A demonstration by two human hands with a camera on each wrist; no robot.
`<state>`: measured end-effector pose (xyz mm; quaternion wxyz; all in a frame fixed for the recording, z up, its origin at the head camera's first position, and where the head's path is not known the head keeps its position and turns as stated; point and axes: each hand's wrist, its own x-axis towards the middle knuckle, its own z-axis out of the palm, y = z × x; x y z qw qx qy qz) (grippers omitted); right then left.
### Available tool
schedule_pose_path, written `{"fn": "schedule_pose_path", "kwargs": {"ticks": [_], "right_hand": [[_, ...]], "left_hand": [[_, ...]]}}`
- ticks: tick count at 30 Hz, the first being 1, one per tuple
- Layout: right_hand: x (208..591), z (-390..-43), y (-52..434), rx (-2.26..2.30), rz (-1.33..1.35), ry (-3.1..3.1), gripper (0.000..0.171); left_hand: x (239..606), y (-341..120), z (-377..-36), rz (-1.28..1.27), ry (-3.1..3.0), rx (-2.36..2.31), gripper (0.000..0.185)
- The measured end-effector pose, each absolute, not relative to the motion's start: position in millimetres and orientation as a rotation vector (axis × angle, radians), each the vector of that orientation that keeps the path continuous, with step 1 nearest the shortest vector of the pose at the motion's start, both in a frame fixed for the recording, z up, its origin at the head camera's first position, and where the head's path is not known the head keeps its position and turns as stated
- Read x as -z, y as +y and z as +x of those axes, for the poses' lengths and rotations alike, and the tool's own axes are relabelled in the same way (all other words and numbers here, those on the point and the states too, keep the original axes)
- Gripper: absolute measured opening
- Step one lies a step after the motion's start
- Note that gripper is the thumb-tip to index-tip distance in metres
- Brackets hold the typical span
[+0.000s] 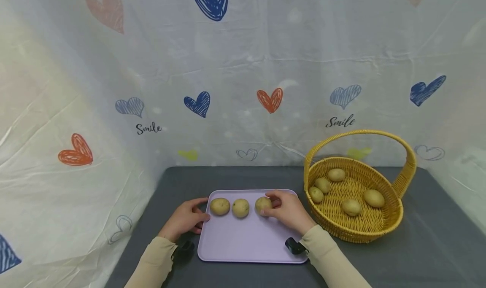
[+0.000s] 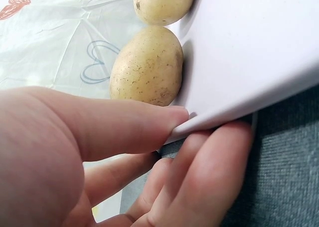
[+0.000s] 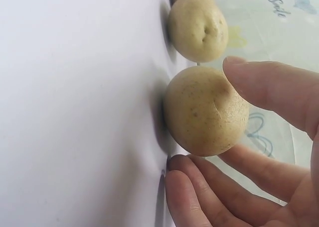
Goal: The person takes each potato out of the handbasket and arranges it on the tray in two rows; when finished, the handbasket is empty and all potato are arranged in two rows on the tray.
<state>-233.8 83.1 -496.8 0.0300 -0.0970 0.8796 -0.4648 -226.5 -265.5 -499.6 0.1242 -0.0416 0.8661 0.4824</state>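
A lilac tray lies on the dark table with three potatoes in a row along its far side. My left hand pinches the tray's left edge; the left wrist view shows the thumb on top and fingers underneath. The left potato is nearest that hand, beside the middle potato. Around the right potato, resting on the tray, my right hand curls its thumb and fingers. In the right wrist view the thumb lies at one side of this potato, index finger behind it.
A yellow woven basket with a tall handle stands right of the tray, several potatoes inside, one being a potato near its middle. Behind the dark table hangs a pale curtain printed with hearts.
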Motion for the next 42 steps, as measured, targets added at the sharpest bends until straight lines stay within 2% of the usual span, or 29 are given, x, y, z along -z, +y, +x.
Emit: {"fn": "schedule_pose_path", "kwargs": {"ticks": [8, 15, 23, 27, 34, 42], "right_hand": [[491, -229, 86, 1.331, -0.297, 2.814, 0.062], [462, -207, 95, 1.286, -0.351, 2.832, 0.061], [420, -187, 153, 1.232, -0.492, 2.844, 0.053], [411, -193, 190, 1.143, -0.463, 2.892, 0.050], [412, -231, 237, 1.044, -0.449, 2.951, 0.048], [431, -261, 259, 0.992, -0.385, 2.884, 0.053]], "left_hand": [[500, -263, -228, -0.110, 2.527, -1.396, 0.067], [499, -266, -226, -0.109, 2.537, -1.379, 0.068], [499, -265, -227, -0.105, 2.530, -1.379, 0.069], [499, -263, -228, -0.102, 2.530, -1.380, 0.068], [503, -267, -229, -0.118, 2.546, -1.376, 0.068], [503, -267, -230, -0.111, 2.531, -1.395, 0.068]]}}
